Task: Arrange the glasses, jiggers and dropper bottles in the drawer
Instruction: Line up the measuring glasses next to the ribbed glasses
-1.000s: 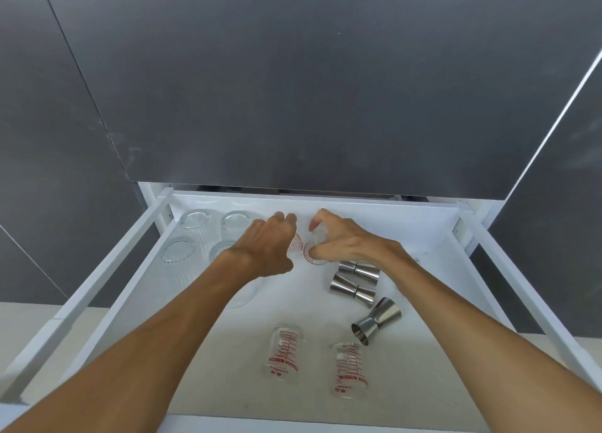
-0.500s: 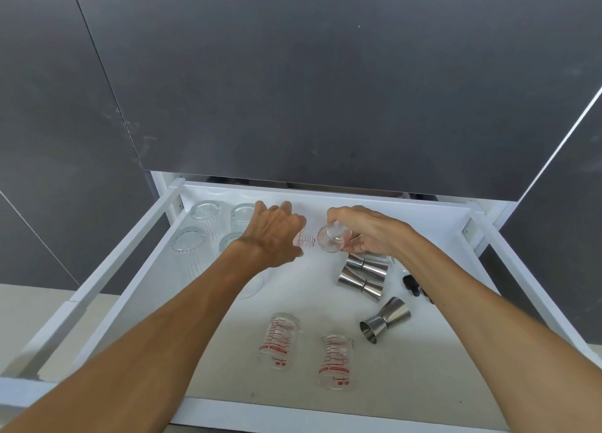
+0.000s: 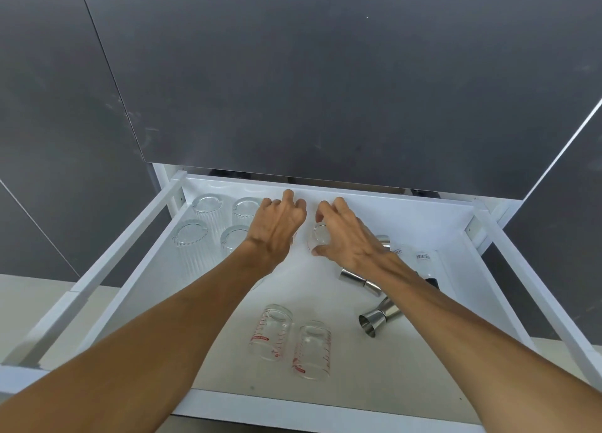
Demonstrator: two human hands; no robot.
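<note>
The white drawer point(image 3: 423, 224) stands pulled open. My left hand point(image 3: 277, 227) curls over a small measuring glass that it almost wholly hides, near the back wall. Right beside it, my right hand point(image 3: 350, 240) grips another small clear measuring glass point(image 3: 319, 238). Several ribbed glasses point(image 3: 208, 206) stand at the back left. Two red-marked measuring glasses point(image 3: 272, 331) point(image 3: 312, 351) lie on their sides at the front. Steel jiggers point(image 3: 360, 277) point(image 3: 379, 317) lie right of centre, partly under my right forearm. Clear dropper bottles point(image 3: 423, 258) lie at the right.
A dark grey cabinet front point(image 3: 325, 74) overhangs the drawer's back edge. White drawer rails point(image 3: 97, 276) run along both sides. The drawer's front lip point(image 3: 293, 410) is close to me. The floor is pale beige.
Both hands have moved a little toward the drawer's back wall with their small glasses. The dropper bottles have come into sight at the right as my right arm shifted.
</note>
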